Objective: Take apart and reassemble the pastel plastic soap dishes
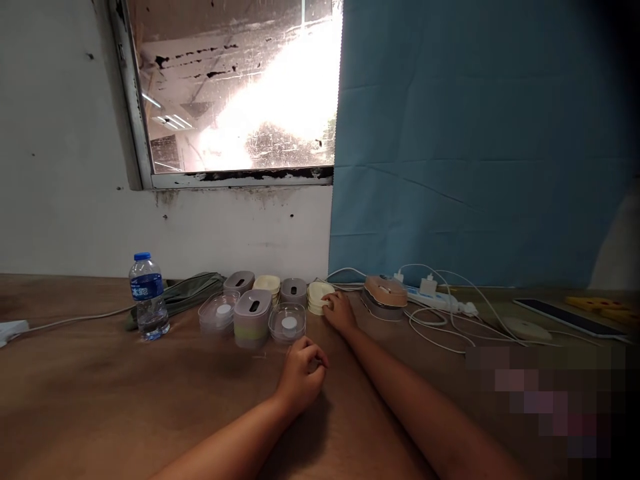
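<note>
My right hand (341,313) reaches to the back of the table, its bent fingers on the right side of a stack of cream containers (318,293). My left hand (303,370) hovers over or rests on the table nearer to me, loosely curled, with a gap between thumb and fingers and nothing visible inside. Just beyond it sits a stack of clear trays (295,315) with a white disc. To the left stand a lilac-grey slotted container (253,305), more clear trays (209,313), a second cream stack (267,283) and two further lilac-grey pieces (239,280) (294,289).
A water bottle (147,303) stands left, before a dark green cloth bag (193,293). Right of my right hand lie an orange-and-grey stack (385,293), a white power strip (435,300) with looping cables, a phone (567,317) and yellow objects (600,307). The wall bounds the table's back.
</note>
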`<state>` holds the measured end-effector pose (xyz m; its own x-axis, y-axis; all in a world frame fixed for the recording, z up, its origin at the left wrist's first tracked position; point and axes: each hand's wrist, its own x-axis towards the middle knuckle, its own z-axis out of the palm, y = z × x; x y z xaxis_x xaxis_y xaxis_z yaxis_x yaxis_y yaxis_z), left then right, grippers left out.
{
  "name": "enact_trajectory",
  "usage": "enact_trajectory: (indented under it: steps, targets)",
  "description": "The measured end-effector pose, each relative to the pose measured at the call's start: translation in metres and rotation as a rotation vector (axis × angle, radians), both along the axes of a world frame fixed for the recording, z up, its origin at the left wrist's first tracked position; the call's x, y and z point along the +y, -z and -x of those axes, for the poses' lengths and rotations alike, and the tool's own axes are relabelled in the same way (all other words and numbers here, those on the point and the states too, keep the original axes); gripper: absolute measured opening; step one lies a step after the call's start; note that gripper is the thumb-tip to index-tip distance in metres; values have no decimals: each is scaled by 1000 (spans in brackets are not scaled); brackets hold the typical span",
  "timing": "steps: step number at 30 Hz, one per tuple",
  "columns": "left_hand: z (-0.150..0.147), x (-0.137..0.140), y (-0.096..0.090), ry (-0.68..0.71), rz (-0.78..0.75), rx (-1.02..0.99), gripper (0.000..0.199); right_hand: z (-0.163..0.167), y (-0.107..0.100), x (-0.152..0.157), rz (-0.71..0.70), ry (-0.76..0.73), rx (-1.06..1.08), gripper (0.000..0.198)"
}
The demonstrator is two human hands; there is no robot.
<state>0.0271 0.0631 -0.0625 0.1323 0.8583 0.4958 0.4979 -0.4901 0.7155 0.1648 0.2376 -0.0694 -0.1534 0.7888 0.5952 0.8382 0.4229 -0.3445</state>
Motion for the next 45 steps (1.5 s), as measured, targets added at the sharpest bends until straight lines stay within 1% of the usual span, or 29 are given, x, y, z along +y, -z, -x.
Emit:
enact_trajectory:
  steps: [4,9,11,16,17,19,22,24,26,28,30,33,39,43,45]
  targets:
    - [0,0,-1,2,3,-7,20,1,2,-2,26,29,2,23]
    - [1,-3,-3,31,0,-68,21,2,6,-1,73,158,68,32]
    - [1,-3,-3,27,11,-83,21,3,9,0,103,185,85,33]
    - [2,0,-3,7,50,-104,21,3,14,0,115,147,66,29]
    - [3,0,-2,5,54,-111,20,3,13,0,106,147,64,32]
    - [3,2,-1,1,63,-122,20,1,9,-2,69,165,70,44]
    - [2,4,-1,1,79,-133,20,-10,-7,-3,-45,197,83,64]
    - [2,4,-2,2,87,-140,21,-26,-18,-3,-138,212,98,67]
    - [1,4,-3,5,90,-149,21,-48,-24,-2,-211,246,132,63]
    - [1,3,-4,9,94,-157,20,-72,-23,-2,-261,307,194,60]
    - [1,3,-5,13,102,-161,20,-93,-15,1,-285,374,275,61]
    - [2,2,-4,17,120,-164,20,-112,-3,8,-298,429,395,62]
    - [3,3,-4,24,122,-150,19,-119,6,22,-354,424,535,52]
    - [6,2,-4,28,114,-140,18,-121,8,19,-404,387,584,50]
    - [7,2,-4,33,117,-130,18,-121,7,14,-414,345,587,49]
